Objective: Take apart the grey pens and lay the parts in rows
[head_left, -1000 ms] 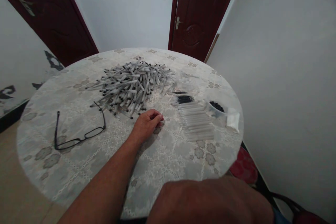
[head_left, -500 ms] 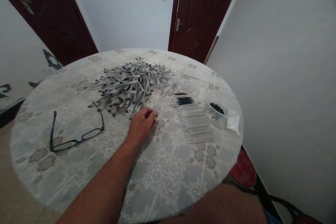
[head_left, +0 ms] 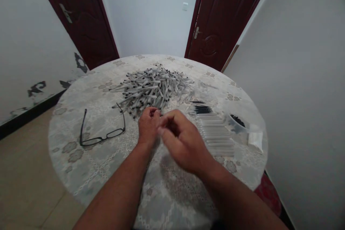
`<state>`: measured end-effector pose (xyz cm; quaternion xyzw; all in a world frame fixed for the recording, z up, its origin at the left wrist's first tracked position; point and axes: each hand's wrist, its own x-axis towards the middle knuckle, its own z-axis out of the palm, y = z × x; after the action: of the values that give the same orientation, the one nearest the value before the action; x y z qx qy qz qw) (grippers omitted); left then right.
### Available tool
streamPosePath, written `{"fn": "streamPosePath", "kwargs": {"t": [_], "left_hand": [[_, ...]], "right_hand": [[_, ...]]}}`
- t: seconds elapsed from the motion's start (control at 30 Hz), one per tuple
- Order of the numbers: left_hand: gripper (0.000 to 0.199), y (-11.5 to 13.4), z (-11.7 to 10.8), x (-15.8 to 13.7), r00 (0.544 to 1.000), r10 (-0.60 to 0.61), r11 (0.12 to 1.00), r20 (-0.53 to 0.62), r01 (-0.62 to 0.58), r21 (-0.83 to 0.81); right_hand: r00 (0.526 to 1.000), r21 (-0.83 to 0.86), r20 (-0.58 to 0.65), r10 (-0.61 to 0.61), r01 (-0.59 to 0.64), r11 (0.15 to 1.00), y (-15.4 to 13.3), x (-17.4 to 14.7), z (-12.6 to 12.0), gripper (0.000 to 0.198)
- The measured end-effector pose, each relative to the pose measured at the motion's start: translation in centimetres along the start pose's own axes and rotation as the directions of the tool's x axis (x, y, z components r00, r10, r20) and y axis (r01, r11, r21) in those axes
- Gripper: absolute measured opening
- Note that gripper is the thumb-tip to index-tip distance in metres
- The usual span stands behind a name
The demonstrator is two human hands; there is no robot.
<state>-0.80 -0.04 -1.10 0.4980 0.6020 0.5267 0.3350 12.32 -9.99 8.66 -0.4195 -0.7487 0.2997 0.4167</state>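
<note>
Toward twelve o'clock on the round worktop [head_left: 113, 172], with six nearest the person, lies a loose pile of pale dark-tipped tubes [head_left: 155, 88], crossing at many angles; along its left flank many dark ends aim toward eight or nine o'clock, while several at the front aim toward six or seven. At three o'clock a row of clear tubes [head_left: 215, 133] lies flat, side by side, long axes close to the nine-to-three line, the row stepping from two down toward four. Above it, near two o'clock, slim black rods [head_left: 202, 109] share roughly that same direction. The left hand [head_left: 149, 120] rests just short of the pile, its fingers curled toward one o'clock; the right hand [head_left: 182, 140], nearer the camera, reaches in from five o'clock, its thumb and bent fingers pointing toward ten and overlapping the left fingertips in view. Whether the hands touch or pinch anything cannot be told, as their fingertips are partly hidden and blurred. Beyond the row, toward three, stands a clear bowl [head_left: 238, 129] of small black pieces [head_left: 237, 120]; glasses [head_left: 102, 138] lie at nine, temples pointing toward twelve.
</note>
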Motion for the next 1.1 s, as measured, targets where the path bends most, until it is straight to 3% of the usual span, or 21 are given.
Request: {"fn": "streamPosePath", "kwargs": {"t": [0.07, 0.2, 0.3, 0.47, 0.67, 0.83, 1.0, 1.1], "left_hand": [[0.018, 0.0, -0.1, 0.0, 0.996, 0.002, 0.999, -0.091, 0.001, 0.039], [0.023, 0.1, -0.3, 0.2, 0.977, -0.005, 1.0, -0.213, 0.008, 0.015], [0.022, 0.2, -0.5, 0.3, 0.969, -0.009, 1.0, -0.249, 0.004, -0.02], [0.019, 0.3, -0.4, 0.1, 0.972, 0.007, 0.999, -0.234, -0.02, -0.051], [0.017, 0.0, -0.1, 0.0, 0.985, 0.017, 0.998, -0.169, -0.027, -0.058], [0.018, 0.3, 0.0, -0.6, 0.997, 0.046, 0.998, -0.068, -0.049, -0.05], [0.036, 1.0, 0.3, -1.4, 0.974, 0.012, 0.985, 0.225, 0.026, -0.168], [0.039, 1.4, 0.6, -1.9, 0.936, 0.042, 0.951, 0.349, 0.07, -0.302]], "right_hand": [[0.994, -0.272, -0.066, 0.085, -0.099, 0.957, 2.8, 2.7, 0.0, 0.032], [0.964, -0.686, -0.035, 0.263, -0.215, 0.696, 8.0, 6.8, 1.3, 0.056], [0.948, -0.782, 0.014, 0.318, -0.188, 0.594, 9.6, 8.4, 3.1, 0.057], [0.94, -0.812, 0.069, 0.334, -0.141, 0.566, 10.4, 9.5, 5.2, 0.031], [0.955, -0.771, 0.046, 0.292, -0.152, 0.618, 11.3, 8.4, 4.9, 0.029], [0.99, -0.637, 0.0, 0.143, -0.11, 0.763, 10.9, 5.4, 2.8, 0.031], [0.993, -0.41, -0.047, -0.113, 0.084, 0.908, 9.9, 1.2, 0.3, 0.029], [0.989, -0.269, -0.012, -0.147, 0.139, 0.953, 9.8, -0.8, -0.2, 0.029]]}}
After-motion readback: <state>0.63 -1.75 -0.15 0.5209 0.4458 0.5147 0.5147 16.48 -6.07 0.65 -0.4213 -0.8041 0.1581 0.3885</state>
